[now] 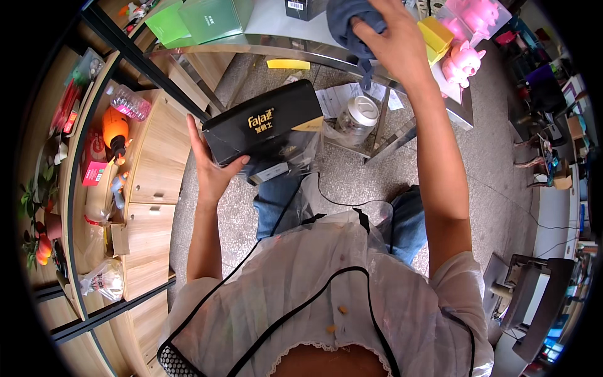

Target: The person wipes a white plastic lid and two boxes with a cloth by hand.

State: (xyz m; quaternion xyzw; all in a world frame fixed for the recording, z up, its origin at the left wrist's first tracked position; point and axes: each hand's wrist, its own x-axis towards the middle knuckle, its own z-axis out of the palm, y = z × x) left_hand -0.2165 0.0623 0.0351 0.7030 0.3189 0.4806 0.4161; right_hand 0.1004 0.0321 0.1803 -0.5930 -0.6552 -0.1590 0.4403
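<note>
My left hand (212, 169) grips the near left corner of a black Fajazi cardboard box (268, 106) with gold lettering, thumb on the near side. Loose clear film appears around the box's lower part. The box is held tilted above my lap, in front of the table's near edge. At the top of the view, my right hand (400, 47) holds a bunched grey-blue cloth (346, 26) over the white tabletop (266, 21). A strip of the cloth hangs over the table's metal edge. The right fingertips are partly cut off by the frame.
Green boxes (214, 19) stand on the table's left, with a yellow box (433, 37) and pink pig figures (461, 63) on its right. A lidded clear jar (356, 120) sits below. Wooden cabinets (158, 151) line the left; a chair (532, 301) is at right.
</note>
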